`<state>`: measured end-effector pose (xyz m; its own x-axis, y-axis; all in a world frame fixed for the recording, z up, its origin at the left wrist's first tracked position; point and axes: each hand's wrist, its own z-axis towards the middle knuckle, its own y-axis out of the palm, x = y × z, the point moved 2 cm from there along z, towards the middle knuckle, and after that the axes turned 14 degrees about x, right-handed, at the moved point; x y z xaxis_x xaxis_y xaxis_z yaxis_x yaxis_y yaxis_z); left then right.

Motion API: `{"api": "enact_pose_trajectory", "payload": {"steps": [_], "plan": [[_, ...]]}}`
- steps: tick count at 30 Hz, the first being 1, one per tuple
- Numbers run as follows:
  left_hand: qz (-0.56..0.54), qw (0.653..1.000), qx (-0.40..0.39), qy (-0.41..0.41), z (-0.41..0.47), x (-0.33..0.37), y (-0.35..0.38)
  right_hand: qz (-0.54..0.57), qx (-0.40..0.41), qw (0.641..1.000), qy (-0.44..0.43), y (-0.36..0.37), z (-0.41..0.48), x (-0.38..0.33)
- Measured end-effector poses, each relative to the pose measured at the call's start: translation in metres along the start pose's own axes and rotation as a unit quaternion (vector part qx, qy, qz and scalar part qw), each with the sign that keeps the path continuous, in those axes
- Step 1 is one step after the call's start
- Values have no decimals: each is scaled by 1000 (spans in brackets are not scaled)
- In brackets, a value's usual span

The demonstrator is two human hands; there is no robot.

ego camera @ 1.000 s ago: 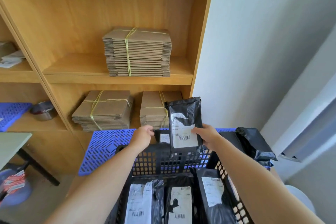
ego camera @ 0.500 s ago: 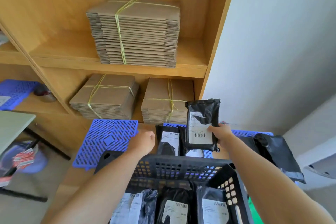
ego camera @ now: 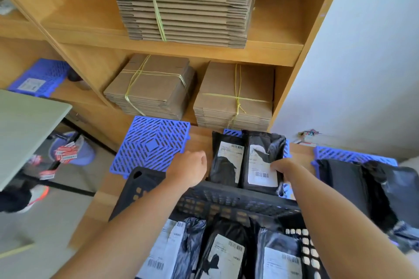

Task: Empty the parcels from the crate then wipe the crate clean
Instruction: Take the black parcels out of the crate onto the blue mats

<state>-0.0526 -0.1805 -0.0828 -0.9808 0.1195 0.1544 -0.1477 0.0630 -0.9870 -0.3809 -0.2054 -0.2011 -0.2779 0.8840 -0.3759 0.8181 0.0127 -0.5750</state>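
Beyond the far rim of the black crate, the right hand is pinching the lower right edge of a black parcel with a white label, which is lying beside a second black parcel on the wooden surface, while the left hand is curling into a loose fist just above the crate rim and gripping nothing. Inside the crate, three more labelled parcels are lying side by side, a blue plastic mat is resting to the left of the hands, another black bag is lying to the right, and tied bundles of flat cardboard are sitting on the wooden shelves behind.
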Motion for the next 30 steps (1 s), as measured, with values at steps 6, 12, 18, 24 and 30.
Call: {"api": "enact_pose_trajectory", "payload": {"steps": [6, 12, 18, 24, 30], "plan": [[-10, 1000, -9, -9, 0, 1, -1, -44, 37, 998, -7, -10, -26, -8], [-56, 998, 24, 2, -1, 3, -9, 32, 189, 975, -116, -62, -98, -4], [-109, 989, 79, 64, -24, 28, -42, 75, 222, 961, -149, -89, -182, 15], [-185, 971, 48, 143, -76, 50, -65, 28, 231, 961, -151, -85, -254, 64], [-220, 964, -43, 142, -128, 57, -55, 18, 219, 969, -113, -72, -289, 117]]}}
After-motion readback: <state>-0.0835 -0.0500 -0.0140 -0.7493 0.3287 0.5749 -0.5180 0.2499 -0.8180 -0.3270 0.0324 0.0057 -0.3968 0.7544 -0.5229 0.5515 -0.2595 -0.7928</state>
